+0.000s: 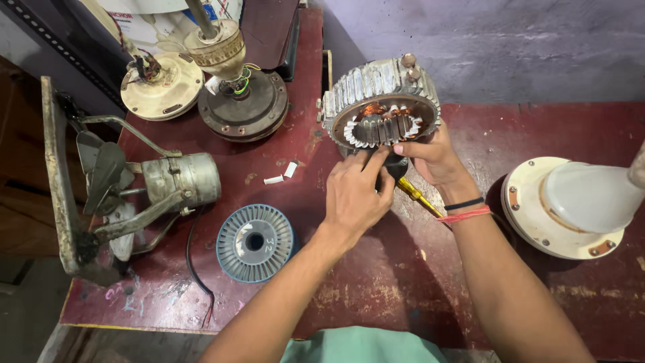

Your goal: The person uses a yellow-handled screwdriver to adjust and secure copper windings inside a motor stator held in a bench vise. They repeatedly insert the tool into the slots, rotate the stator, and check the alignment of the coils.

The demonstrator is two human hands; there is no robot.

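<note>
Head view: both hands are on the fan stator (381, 101), tipped up on edge so its copper windings face the person. The right hand (433, 158) has fingers clamped on the lower rim, propping it from below. The left hand (355, 195) reaches up with fingers pressed together, tips at the inner teeth just above them, seemingly working the slots. A yellow-handled screwdriver (420, 198) lies under the right wrist, close for grabbing. Well left of the fingers sits a blue wire spool (255, 242) on the red table (376, 289); a white fan housing (568, 208) rests to the right.
</note>
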